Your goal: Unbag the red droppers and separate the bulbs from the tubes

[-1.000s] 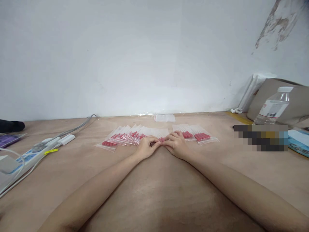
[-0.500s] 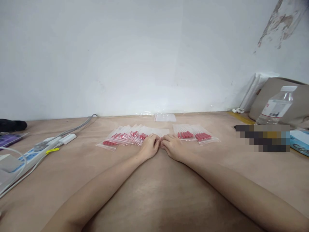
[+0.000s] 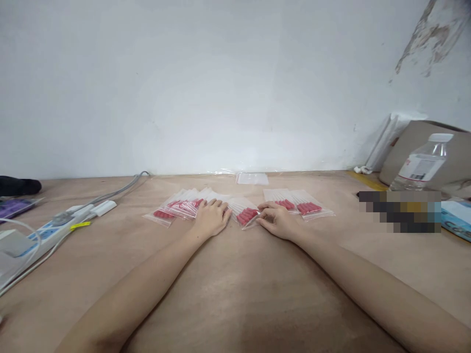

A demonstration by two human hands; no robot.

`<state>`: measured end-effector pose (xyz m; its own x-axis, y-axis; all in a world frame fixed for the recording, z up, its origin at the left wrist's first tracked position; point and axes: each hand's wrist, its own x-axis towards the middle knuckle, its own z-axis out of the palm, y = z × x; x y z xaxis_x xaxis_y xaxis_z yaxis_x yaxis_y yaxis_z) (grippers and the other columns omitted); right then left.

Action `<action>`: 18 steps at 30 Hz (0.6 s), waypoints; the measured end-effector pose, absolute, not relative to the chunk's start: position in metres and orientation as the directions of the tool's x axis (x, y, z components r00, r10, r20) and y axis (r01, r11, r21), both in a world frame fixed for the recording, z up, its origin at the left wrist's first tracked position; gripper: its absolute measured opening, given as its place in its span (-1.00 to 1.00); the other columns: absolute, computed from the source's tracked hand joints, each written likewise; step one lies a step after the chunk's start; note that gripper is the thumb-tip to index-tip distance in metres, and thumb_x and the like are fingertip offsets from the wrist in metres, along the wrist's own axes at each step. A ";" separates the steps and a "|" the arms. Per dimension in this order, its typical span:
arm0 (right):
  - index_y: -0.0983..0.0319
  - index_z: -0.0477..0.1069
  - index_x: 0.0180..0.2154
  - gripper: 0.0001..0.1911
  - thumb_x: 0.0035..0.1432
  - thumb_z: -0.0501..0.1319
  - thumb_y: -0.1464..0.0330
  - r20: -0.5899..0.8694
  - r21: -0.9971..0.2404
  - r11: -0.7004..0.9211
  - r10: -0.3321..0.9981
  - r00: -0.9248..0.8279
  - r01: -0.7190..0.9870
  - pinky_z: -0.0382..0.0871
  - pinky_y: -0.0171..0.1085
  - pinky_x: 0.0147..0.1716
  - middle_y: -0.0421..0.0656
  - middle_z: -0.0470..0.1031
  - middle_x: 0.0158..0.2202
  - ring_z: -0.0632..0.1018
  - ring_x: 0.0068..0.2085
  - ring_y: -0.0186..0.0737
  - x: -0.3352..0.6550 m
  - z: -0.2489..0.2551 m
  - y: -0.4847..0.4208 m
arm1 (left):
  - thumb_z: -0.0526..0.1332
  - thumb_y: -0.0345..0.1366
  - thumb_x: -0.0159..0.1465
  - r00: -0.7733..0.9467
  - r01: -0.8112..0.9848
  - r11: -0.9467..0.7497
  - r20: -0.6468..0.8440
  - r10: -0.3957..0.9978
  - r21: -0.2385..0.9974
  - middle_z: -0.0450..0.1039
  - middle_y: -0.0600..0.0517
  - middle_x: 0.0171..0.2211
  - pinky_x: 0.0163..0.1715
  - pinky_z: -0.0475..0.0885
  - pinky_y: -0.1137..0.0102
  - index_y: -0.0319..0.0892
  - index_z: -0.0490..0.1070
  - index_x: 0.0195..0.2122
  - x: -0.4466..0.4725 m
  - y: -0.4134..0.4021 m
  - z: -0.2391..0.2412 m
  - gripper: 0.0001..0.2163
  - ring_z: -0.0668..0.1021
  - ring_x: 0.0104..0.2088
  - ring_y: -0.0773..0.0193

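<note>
In the middle of the table lies a clear plastic zip bag (image 3: 247, 215) holding several slim sticks with thick red ends. My right hand (image 3: 278, 220) is at its right edge, thumb and forefinger curled together on the bag's corner. My left hand (image 3: 212, 218) rests palm down, fingers stretched out, over the near end of a fanned row of similar bags (image 3: 180, 206); the parts under it are hidden. Just beyond my right hand, two more bags of red-ended sticks (image 3: 309, 208) lie side by side, the nearer one partly covered by my fingers.
A small stack of white cards or bags (image 3: 252, 178) lies by the wall. At left are a power strip (image 3: 47, 235) with cables and a purple packet (image 3: 14, 208). To the right stand a water bottle (image 3: 423, 162) and a grey box (image 3: 395, 147); a blurred patch hides something there.
My hands, together at the middle before, have parted. The left moved left onto the fanned bags, and the right moved slightly right, uncovering the middle bag.
</note>
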<state>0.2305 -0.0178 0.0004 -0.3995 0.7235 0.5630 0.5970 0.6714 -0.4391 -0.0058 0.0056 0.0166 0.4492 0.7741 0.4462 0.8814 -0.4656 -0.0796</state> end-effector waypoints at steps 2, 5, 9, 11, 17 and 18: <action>0.26 0.47 -0.39 -0.89 0.03 0.17 0.45 0.603 -0.384 0.651 0.714 -0.355 0.655 0.31 -0.21 -0.19 -0.05 0.41 -0.17 0.45 -0.20 -0.23 0.229 -0.005 -0.014 | -0.08 -0.16 0.28 0.387 0.915 -0.393 0.462 0.798 -0.089 0.45 -0.12 -0.26 -0.11 0.16 0.10 -0.17 0.40 -0.26 -0.008 0.001 0.016 -0.69 0.42 -0.13 0.05; 0.20 0.50 -0.33 -0.84 0.05 0.15 0.43 0.610 -0.278 0.615 0.706 -0.359 0.738 0.25 -0.16 -0.19 -0.07 0.42 -0.23 0.41 -0.20 -0.19 0.226 -0.005 -0.013 | -0.09 -0.16 0.27 0.335 0.942 -0.311 0.458 0.824 -0.130 0.45 -0.15 -0.28 -0.14 0.17 0.07 -0.20 0.39 -0.29 -0.013 -0.004 0.016 -0.68 0.42 -0.16 0.02; 0.16 0.49 -0.27 -0.82 0.09 0.14 0.40 0.546 -0.191 0.604 0.720 -0.427 0.774 0.18 -0.17 -0.22 -0.11 0.41 -0.33 0.37 -0.23 -0.20 0.217 0.005 -0.018 | -0.05 -0.18 0.24 0.319 0.945 -0.240 0.461 0.828 -0.223 0.44 -0.19 -0.28 -0.06 0.06 -0.08 -0.24 0.39 -0.33 -0.015 -0.008 0.019 -0.70 0.41 -0.16 -0.04; 0.15 0.49 -0.31 -0.82 0.09 0.12 0.42 0.515 -0.168 0.624 0.716 -0.472 0.763 0.14 -0.19 -0.22 -0.13 0.42 -0.32 0.37 -0.23 -0.21 0.212 0.008 -0.019 | -0.01 -0.21 0.22 0.406 0.913 -0.319 0.473 0.782 -0.255 0.40 -0.20 -0.16 0.02 0.00 -0.04 -0.24 0.38 -0.28 -0.014 -0.007 0.021 -0.75 0.36 -0.05 -0.04; 0.18 0.46 -0.40 -0.81 0.09 0.08 0.46 0.485 -0.289 0.553 0.789 -0.378 0.782 0.14 -0.25 -0.27 -0.19 0.49 -0.39 0.42 -0.29 -0.24 0.203 0.010 -0.019 | 0.00 -0.25 0.22 0.618 0.770 -0.629 0.373 0.692 -0.108 0.41 -0.04 -0.35 -0.03 0.20 0.22 -0.18 0.31 -0.33 -0.011 -0.006 0.026 -0.84 0.44 -0.23 0.16; 0.18 0.45 -0.40 -0.82 0.08 0.08 0.45 0.479 -0.334 0.531 0.807 -0.345 0.778 0.15 -0.27 -0.30 -0.20 0.49 -0.42 0.42 -0.32 -0.26 0.203 0.010 -0.019 | 0.01 -0.24 0.22 0.619 0.763 -0.642 0.370 0.693 -0.074 0.39 -0.02 -0.41 -0.07 0.23 0.23 -0.17 0.30 -0.36 -0.010 -0.006 0.026 -0.84 0.45 -0.29 0.17</action>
<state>0.2033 -0.0187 0.0102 -0.3454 0.8069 0.4791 0.7784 0.5315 -0.3340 -0.0103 -0.0062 0.0261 0.6187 0.6930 0.3701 0.7632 -0.6420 -0.0737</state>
